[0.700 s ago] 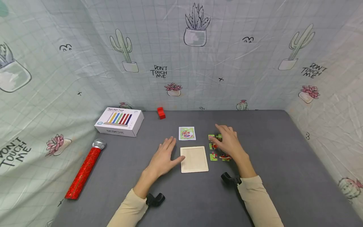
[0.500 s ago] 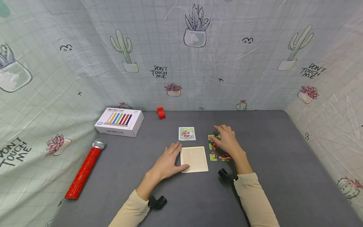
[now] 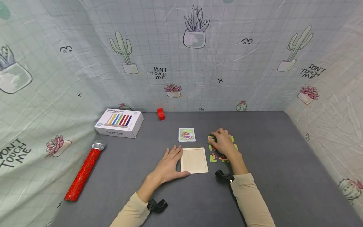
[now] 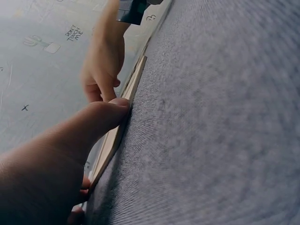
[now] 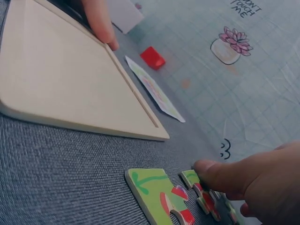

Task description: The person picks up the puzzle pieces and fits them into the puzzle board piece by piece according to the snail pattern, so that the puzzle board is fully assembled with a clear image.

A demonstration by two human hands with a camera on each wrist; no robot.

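One hand, the left, fingers extended, now appears to steady the wooden tray; the right hand has curled over puzzle pieces, grip unclear.

The left hand now has its thumb at the wooden puzzle tray's near edge; the right hand curls tighter, uncovering puzzle pieces on the right.

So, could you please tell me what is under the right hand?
Puzzle pieces, mostly green and red, peek out around the right hand on the gray table. The hand covers part of the group, so how many lie directly beneath cannot be seen.
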